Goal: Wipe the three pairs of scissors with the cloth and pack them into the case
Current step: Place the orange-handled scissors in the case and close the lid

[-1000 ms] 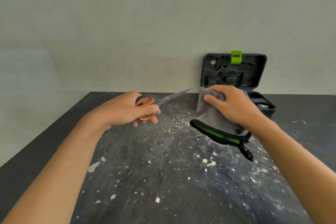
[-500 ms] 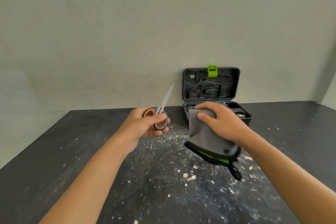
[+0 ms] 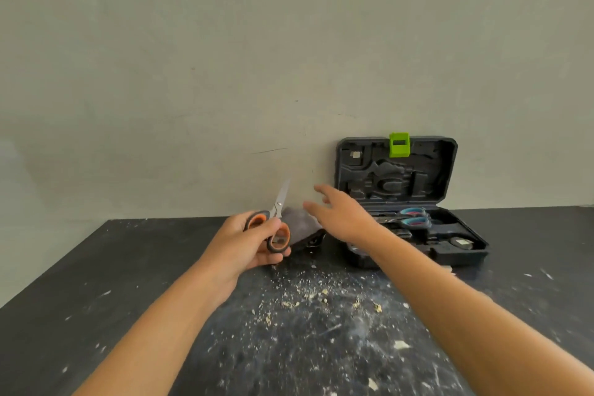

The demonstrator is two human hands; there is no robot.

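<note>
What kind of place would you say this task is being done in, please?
Probably a workshop or utility bench: a dark, scuffed worktop strewn with crumbs and dust, a moulded tool case standing open, a bare wall behind.

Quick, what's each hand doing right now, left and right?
Left hand: grips the orange-handled scissors by the handles, blades pointing up.
Right hand: open, fingers spread, holding nothing, above the grey cloth.

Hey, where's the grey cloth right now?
In the head view, the grey cloth lies on the black table near the wall, just behind the orange-handled scissors and left of the open case.
</note>
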